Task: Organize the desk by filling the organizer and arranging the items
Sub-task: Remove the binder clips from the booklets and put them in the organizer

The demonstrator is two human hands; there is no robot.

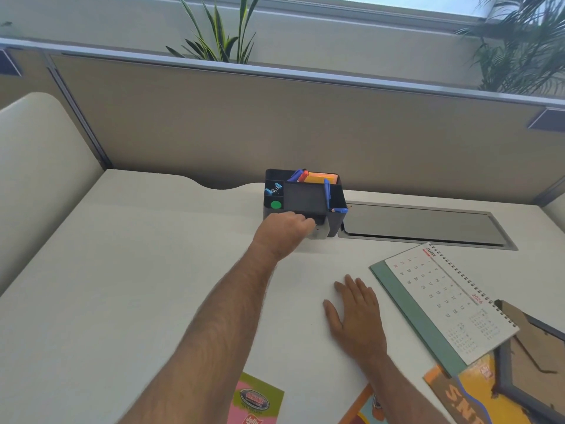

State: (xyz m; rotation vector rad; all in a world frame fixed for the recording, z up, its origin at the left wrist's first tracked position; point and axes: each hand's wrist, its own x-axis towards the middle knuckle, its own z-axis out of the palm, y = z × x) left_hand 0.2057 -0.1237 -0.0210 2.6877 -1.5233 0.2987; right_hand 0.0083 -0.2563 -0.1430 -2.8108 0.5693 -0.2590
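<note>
A black desk organizer (336, 197) stands at the back of the white desk (137, 270). It holds blue and red pens (298, 175), orange and yellow sticky notes (318, 178), blue clips (273, 188) and a green round item (275, 205). My left hand (286, 231) reaches forward with its fingers closed on the organizer's front, at the drawer edge. My right hand (356, 313) lies flat on the desk, fingers spread, holding nothing.
A spiral desk calendar (449, 304) on a green base lies to the right. A picture frame (532, 356) and colourful booklets (458, 393) sit at the bottom right, a pink-green leaflet (256, 399) at the bottom. A grey cable hatch (422, 224) is right of the organizer.
</note>
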